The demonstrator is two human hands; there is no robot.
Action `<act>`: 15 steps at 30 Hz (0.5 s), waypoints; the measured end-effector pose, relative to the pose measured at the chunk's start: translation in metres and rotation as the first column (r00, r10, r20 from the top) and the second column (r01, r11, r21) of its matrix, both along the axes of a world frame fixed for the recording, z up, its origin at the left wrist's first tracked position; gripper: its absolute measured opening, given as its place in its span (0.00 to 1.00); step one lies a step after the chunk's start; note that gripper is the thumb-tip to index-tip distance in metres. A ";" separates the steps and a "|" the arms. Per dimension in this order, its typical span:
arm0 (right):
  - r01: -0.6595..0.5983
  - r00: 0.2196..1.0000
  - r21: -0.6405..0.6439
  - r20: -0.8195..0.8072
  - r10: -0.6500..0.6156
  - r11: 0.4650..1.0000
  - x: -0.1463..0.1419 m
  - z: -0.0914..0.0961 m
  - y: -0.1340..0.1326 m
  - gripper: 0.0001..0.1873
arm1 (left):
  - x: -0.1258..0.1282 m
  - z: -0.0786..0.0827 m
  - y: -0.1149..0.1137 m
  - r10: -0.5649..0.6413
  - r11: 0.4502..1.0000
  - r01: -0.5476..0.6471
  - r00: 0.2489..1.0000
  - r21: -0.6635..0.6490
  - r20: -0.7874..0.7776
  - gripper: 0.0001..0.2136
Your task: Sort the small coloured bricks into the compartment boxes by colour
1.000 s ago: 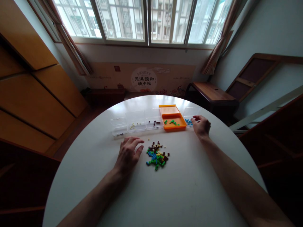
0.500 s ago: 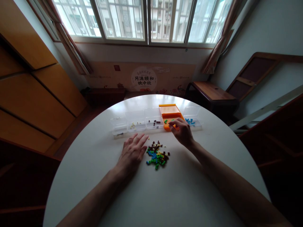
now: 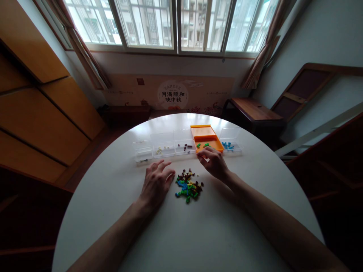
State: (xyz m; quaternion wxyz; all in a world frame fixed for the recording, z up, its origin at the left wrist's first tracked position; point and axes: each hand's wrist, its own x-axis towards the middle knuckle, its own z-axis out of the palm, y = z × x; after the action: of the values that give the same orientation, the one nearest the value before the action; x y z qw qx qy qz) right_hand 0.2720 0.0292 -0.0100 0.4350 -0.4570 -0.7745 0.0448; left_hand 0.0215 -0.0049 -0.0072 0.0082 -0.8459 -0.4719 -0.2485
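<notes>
Brown, green, blue and yellow toy bricks (image 3: 187, 187) sat in one loose pile, about mid-width on the bench (image 3: 198, 238), between the two hands. A few pale and dark bits strayed off the pile's far side.

Left hand (image 3: 157, 181): palm down, just left of the pile, fingers loosely bent and spread, thumb side facing the bricks. Couldn't tell if that grip had a small piece in it.

Right hand (image 3: 214, 163): beyond the pile and to its right, thumb and index drawn nearly together in front of the orange box (image 3: 208, 139). Grip almost closed at the tips; too small to tell whether a brick was pinched there, or whether the fingers touched the box.

Boxes ran in a row toward the bench's far edge, lids open. From the left edge: clear box (image 3: 143, 154), contents unreadable; clear box with pale pieces (image 3: 159, 150); clear box with dark brown pieces (image 3: 189, 146); the orange one with green pieces (image 3: 207, 144); last, nearest the right edge, clear box with blue pieces (image 3: 227, 146).

Past the far edge: printed banner (image 3: 172, 94) low on the wall, barred window (image 3: 150, 24) above it, curtains either side. Wooden cabinet (image 3: 42, 121) stood off the left edge, small wooden table (image 3: 252, 108) off the far right.
</notes>
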 end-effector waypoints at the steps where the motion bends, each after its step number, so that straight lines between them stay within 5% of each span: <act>1: -0.010 1.000 0.007 0.002 0.010 1.000 0.000 -0.001 0.000 0.06 | 0.000 0.001 0.000 -0.004 1.000 0.004 1.000 0.014 0.003 0.07; 10: -0.059 0.997 -0.038 0.037 0.061 0.998 -0.006 -0.006 -0.004 0.07 | 0.003 0.003 0.001 -0.066 0.998 0.066 0.997 -0.009 0.034 0.07; 15: -0.127 0.988 -0.070 0.080 0.133 0.989 -0.011 -0.007 -0.007 0.05 | -0.024 0.009 0.027 0.163 0.973 -0.190 0.968 0.132 0.190 0.06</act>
State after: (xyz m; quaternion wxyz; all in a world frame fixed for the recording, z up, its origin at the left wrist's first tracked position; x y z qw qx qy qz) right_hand 0.2610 0.0226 -0.0172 0.3829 -0.4208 -0.8186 0.0787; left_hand -0.0030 0.0224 0.0022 0.0514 -0.7717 -0.5245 -0.3561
